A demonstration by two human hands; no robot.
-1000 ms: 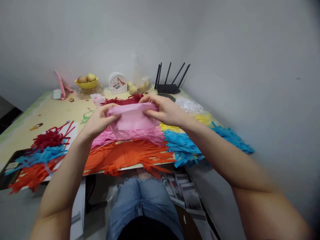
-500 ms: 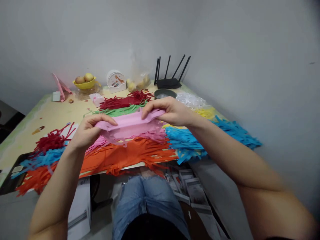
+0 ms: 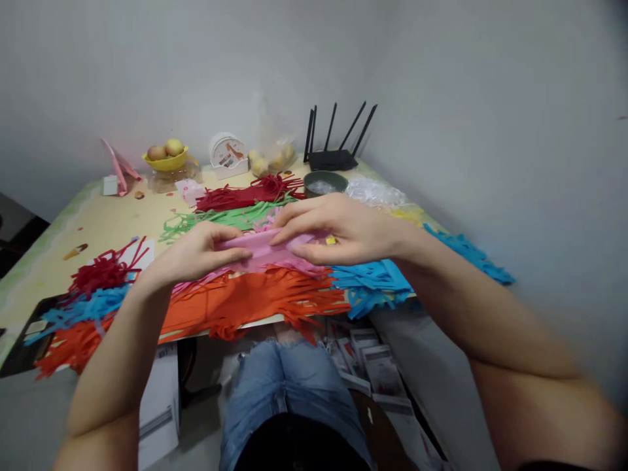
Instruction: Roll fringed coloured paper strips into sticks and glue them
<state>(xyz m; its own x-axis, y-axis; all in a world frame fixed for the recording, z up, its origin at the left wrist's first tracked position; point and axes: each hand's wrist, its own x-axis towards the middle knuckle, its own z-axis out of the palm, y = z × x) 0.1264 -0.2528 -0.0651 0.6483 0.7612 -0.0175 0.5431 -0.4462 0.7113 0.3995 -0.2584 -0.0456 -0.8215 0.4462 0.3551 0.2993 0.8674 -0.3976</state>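
Lying just below both hands, an orange fringed strip [image 3: 255, 294] is nearest. Between the hands is a pink strip [image 3: 260, 250]: the left hand [image 3: 203, 248] pinches its left end, while the right hand [image 3: 343, 227] spreads its fingers over the other; whether it grips, I cannot tell. The pink strip looks light, soft and easily creased, best taken by its ends. Half a second ago the hands stood farther apart. Beyond them lie green fringe [image 3: 233, 217] and dark red fringe [image 3: 240, 197].

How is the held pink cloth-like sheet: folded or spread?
Folded or bunched, not spread: the sheet forms a narrow band between the left hand and right hand.
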